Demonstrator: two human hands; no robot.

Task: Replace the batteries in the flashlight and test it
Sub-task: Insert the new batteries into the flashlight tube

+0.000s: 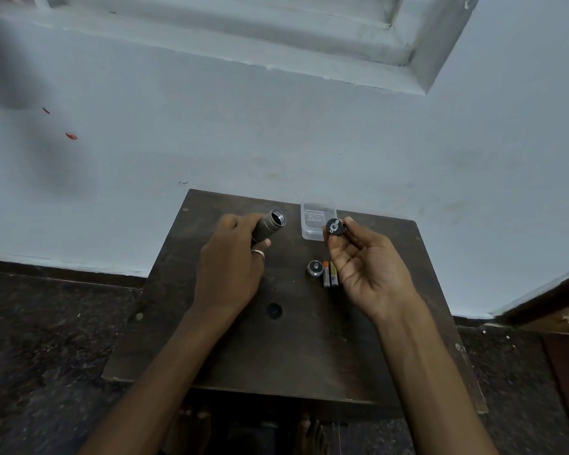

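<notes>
1. Desk (230, 349) of dark wood stood against the wall.
2. Left hand (230, 270) gripped the flashlight body (268, 226), open end up.
3. Right hand (368, 267) pinched the black battery holder (335, 227).
4. Two batteries (329, 274) lay beside a cap (315, 268).

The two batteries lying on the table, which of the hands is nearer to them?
Right. The right hand hovers just beside the batteries, holding a black battery holder above them. The left hand is farther off across the table, gripping the flashlight body.
</notes>
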